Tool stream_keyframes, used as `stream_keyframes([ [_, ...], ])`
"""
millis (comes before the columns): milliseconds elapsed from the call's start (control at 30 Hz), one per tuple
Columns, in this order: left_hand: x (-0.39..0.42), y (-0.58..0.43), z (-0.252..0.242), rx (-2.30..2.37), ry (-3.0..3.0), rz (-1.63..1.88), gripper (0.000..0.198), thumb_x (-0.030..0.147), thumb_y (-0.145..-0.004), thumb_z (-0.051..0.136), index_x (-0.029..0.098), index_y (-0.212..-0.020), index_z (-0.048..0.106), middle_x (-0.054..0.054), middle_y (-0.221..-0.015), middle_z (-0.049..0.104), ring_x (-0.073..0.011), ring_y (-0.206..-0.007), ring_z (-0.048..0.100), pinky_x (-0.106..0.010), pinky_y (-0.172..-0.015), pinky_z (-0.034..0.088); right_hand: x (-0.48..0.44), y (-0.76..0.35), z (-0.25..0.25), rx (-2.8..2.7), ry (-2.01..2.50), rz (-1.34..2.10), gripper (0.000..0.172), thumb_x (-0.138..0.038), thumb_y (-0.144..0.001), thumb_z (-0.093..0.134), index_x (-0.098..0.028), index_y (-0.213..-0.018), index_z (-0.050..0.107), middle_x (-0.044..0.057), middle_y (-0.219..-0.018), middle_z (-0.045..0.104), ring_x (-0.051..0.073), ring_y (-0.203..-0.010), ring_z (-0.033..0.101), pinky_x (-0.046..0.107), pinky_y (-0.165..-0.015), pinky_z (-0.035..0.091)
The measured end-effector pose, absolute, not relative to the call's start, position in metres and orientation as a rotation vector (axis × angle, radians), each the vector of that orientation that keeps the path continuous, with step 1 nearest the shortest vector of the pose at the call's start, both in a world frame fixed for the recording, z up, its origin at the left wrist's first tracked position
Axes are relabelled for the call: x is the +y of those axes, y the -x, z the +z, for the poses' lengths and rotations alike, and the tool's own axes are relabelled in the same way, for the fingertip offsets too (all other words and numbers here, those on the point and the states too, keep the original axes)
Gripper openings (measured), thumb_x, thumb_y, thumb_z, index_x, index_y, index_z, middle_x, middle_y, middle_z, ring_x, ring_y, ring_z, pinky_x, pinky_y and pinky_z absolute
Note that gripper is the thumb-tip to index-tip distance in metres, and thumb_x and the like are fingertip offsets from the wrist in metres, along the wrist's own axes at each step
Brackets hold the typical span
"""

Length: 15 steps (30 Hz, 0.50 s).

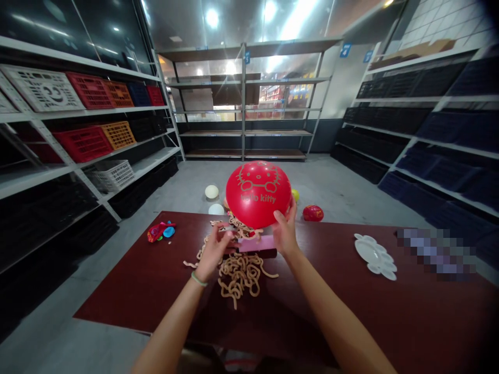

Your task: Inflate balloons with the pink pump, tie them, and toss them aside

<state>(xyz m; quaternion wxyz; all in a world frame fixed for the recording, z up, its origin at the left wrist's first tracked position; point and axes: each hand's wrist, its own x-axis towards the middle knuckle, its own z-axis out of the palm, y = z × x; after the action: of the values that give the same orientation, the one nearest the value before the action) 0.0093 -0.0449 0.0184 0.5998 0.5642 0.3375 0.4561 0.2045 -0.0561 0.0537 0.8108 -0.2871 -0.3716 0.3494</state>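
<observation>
A round red balloon [259, 195] with a printed cat face and "hello kitty" lettering is held up above the table's far edge. My right hand [286, 228] grips its lower right side, the thumb on the near face. Left of the balloon's bottom, my left hand [213, 250] has its fingers apart and wears a pale green band at the wrist. Between the hands lies a pink strip-like thing [256, 243], partly covered. A heap of tan, noodle-like curled strands [240, 275] spreads on the table below the hands and behind them.
The dark red table [312, 301] bears a white scalloped palette [375, 254] at right and several small deflated balloons [159, 232] at left. Beyond its far edge, a red balloon [313, 213] and a white balloon [211, 192] lie on the floor. Shelves with crates [83, 145] stand around.
</observation>
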Motion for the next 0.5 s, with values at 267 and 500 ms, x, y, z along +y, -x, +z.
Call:
stream_keyframes([
  [267,-0.007,-0.046,0.065,0.610,-1.520,1.391,0.085,0.040,-0.079,0.075,0.032,-0.147,0.024,-0.015,-0.158,0.022,-0.0296,-0.140,0.038,-0.039,-0.101,0.049,-0.039,-0.222,0.043,-0.869,0.707,0.640,0.093,-0.034,-0.073,0.076,-0.033,-0.150,0.024,0.008,-0.159,0.032,0.025,-0.141,0.039,0.049,-0.114,0.038],
  [500,0.061,-0.100,0.073,0.770,-1.664,1.517,0.082,0.035,-0.073,0.080,0.028,-0.144,0.039,-0.015,-0.152,0.035,-0.0328,-0.137,0.041,-0.049,-0.107,0.043,0.003,-0.271,0.051,-0.831,1.116,0.405,0.098,-0.043,-0.070,0.074,-0.032,-0.151,0.021,0.010,-0.160,0.026,0.026,-0.137,0.044,0.043,-0.104,0.046],
])
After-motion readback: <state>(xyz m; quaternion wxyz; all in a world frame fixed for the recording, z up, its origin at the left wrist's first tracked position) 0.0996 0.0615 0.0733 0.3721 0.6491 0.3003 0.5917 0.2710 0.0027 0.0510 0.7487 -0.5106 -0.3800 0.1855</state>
